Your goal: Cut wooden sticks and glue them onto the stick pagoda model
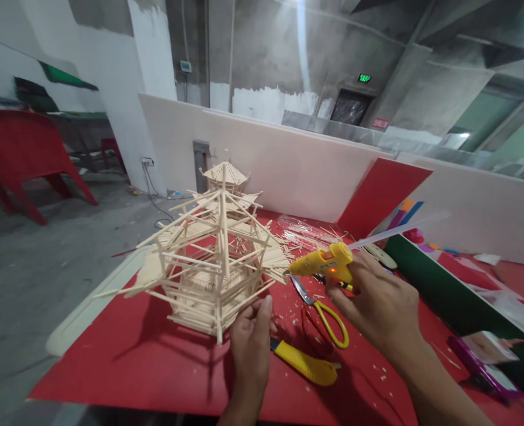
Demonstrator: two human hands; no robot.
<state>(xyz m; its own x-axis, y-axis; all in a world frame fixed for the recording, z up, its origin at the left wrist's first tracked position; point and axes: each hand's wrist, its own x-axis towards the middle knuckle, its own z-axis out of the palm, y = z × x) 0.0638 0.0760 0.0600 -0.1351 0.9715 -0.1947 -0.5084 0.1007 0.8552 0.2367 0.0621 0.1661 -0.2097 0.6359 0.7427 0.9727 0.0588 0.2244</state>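
A pagoda-like model of thin wooden sticks stands on the red table. My left hand rests against the model's lower right edge, thumb up on the sticks, fingers curled at its base. My right hand is closed on a yellow hot glue gun with a clear glue stick poking out of its back. The gun's nozzle points left and nearly touches the stick ends on the model's right side.
Yellow-handled scissors and a yellow utility knife lie between my hands. Loose sticks and a plastic packet lie behind the model. A green board and coloured bits sit at right. White partition panels back the table; a red chair stands far left.
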